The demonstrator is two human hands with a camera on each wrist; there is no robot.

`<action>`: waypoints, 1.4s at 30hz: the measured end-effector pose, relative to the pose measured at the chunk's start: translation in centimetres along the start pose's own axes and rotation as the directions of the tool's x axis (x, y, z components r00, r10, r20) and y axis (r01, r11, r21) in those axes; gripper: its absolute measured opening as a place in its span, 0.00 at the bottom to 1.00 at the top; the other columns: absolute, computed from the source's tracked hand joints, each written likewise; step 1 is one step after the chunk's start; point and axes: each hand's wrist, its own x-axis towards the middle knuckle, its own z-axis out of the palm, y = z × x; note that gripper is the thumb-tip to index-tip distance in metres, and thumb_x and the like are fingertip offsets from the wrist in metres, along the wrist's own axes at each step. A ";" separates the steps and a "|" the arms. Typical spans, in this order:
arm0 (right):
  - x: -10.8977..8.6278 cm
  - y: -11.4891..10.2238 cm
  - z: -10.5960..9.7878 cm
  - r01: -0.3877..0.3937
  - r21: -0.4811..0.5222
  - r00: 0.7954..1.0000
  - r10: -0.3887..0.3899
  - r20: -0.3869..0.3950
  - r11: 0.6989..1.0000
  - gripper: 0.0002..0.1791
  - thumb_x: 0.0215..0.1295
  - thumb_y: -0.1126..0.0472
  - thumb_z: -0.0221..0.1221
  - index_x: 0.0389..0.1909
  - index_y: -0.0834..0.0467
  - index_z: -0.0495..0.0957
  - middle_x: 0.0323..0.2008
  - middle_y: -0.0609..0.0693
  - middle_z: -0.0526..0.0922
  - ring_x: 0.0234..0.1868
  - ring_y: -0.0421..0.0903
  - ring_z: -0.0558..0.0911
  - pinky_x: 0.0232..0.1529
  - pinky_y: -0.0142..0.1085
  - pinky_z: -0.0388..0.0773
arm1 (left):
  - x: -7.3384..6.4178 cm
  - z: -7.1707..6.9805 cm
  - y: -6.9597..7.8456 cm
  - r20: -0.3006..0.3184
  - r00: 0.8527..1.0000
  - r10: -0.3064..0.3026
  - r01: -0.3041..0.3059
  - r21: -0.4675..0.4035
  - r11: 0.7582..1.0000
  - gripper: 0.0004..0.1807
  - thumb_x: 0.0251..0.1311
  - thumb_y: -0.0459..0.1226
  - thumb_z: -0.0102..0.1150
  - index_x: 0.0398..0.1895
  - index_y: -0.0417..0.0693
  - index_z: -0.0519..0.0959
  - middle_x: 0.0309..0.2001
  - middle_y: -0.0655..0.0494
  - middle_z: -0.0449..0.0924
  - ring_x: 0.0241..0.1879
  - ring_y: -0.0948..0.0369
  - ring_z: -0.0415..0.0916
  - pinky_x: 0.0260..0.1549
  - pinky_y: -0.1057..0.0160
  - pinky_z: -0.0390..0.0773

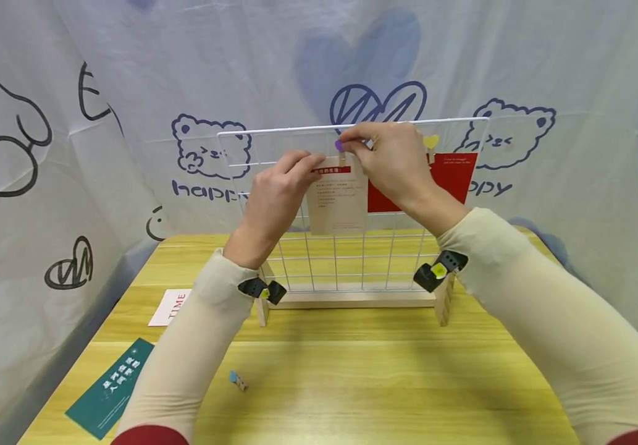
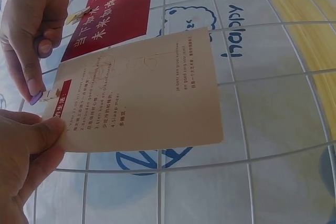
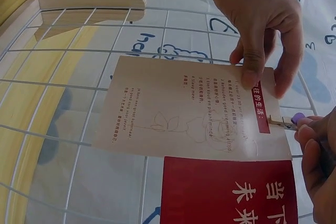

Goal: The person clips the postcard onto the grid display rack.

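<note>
A cream card (image 1: 336, 207) with a red title strip hangs against the white wire grid (image 1: 334, 272). My left hand (image 1: 281, 191) pinches its upper left corner between thumb and fingers. With thumb and index finger, my right hand (image 1: 393, 162) pinches a small wooden clip (image 3: 283, 124) with a purple heart, whose jaws overlap the card's top edge. To the right, a red card (image 1: 454, 179) hangs from a clip with a yellow heart (image 1: 432, 141), partly hidden behind the right hand and the cream card.
The grid stands in a wooden base (image 1: 352, 300) on a wood-grain table (image 1: 352, 383). A clip with a blue heart (image 1: 238, 380) lies near the left forearm. Further left lie a green card (image 1: 112, 388) and a white card (image 1: 168, 307) reading TIME. Patterned cloth hangs behind.
</note>
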 end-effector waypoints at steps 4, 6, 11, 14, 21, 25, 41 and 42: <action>-0.1 0.1 0.0 0.001 0.006 1.000 -0.001 0.006 1.000 0.12 0.70 0.58 0.59 0.49 0.55 0.86 0.45 0.52 0.87 0.24 0.47 0.78 0.21 0.35 0.69 | -0.1 0.1 0.0 -0.009 1.000 -0.005 0.005 -0.007 1.000 0.11 0.64 0.31 0.61 0.48 0.38 0.82 0.43 0.47 0.80 0.36 0.54 0.83 0.37 0.60 0.84; -0.2 0.2 -0.1 0.003 0.014 1.000 -0.003 0.007 1.000 0.12 0.70 0.58 0.59 0.49 0.54 0.86 0.45 0.52 0.86 0.24 0.47 0.78 0.20 0.35 0.69 | -0.1 0.1 0.0 -0.013 1.000 -0.005 0.005 -0.002 1.000 0.11 0.64 0.31 0.61 0.48 0.38 0.82 0.42 0.47 0.80 0.37 0.54 0.83 0.37 0.60 0.84; -0.4 0.4 -0.3 0.003 0.027 1.000 -0.003 0.007 1.000 0.12 0.70 0.58 0.60 0.50 0.53 0.86 0.46 0.51 0.86 0.31 0.46 0.81 0.25 0.34 0.72 | -0.1 0.1 0.0 -0.010 1.000 0.011 -0.011 0.047 0.999 0.11 0.64 0.32 0.62 0.48 0.38 0.82 0.43 0.47 0.81 0.35 0.53 0.83 0.33 0.59 0.84; -0.5 0.6 -0.6 0.005 0.042 1.000 -0.005 0.003 0.999 0.12 0.69 0.57 0.60 0.49 0.54 0.86 0.45 0.50 0.86 0.32 0.46 0.81 0.27 0.34 0.73 | -0.1 -0.2 0.1 0.000 1.000 0.018 -0.018 0.085 0.996 0.12 0.63 0.33 0.62 0.48 0.39 0.83 0.43 0.47 0.82 0.33 0.53 0.84 0.30 0.59 0.84; -1.2 0.9 -1.3 -0.026 0.084 1.000 0.025 0.012 0.996 0.12 0.69 0.58 0.60 0.50 0.55 0.85 0.44 0.51 0.86 0.26 0.46 0.78 0.27 0.34 0.74 | 0.0 -0.8 0.4 0.043 0.999 -0.002 -0.002 0.099 0.995 0.13 0.63 0.34 0.63 0.49 0.39 0.82 0.45 0.47 0.81 0.34 0.53 0.84 0.32 0.60 0.84; -1.7 1.1 -1.6 -0.034 0.108 0.999 0.031 0.026 0.994 0.13 0.69 0.58 0.61 0.50 0.55 0.85 0.44 0.51 0.86 0.24 0.45 0.78 0.27 0.34 0.75 | 0.0 -1.1 0.4 0.068 0.997 -0.030 0.024 0.079 0.997 0.12 0.63 0.33 0.62 0.49 0.39 0.81 0.45 0.46 0.81 0.37 0.52 0.84 0.36 0.59 0.84; -3.8 2.5 -2.5 -0.095 0.126 0.994 0.088 0.064 0.987 0.12 0.68 0.57 0.62 0.49 0.54 0.85 0.37 0.51 0.86 0.28 0.46 0.78 0.27 0.36 0.75 | -0.1 -1.2 0.0 0.068 0.997 -0.027 0.023 0.051 0.998 0.12 0.62 0.30 0.62 0.49 0.36 0.81 0.46 0.45 0.80 0.39 0.51 0.83 0.41 0.59 0.83; -3.9 2.6 -2.5 -0.097 0.125 0.994 0.089 0.065 0.987 0.12 0.68 0.57 0.62 0.49 0.54 0.85 0.36 0.51 0.86 0.28 0.45 0.77 0.26 0.34 0.73 | -0.2 -1.3 0.0 0.067 0.997 -0.028 0.025 0.054 0.998 0.12 0.62 0.30 0.62 0.49 0.36 0.81 0.46 0.45 0.80 0.40 0.51 0.83 0.41 0.59 0.83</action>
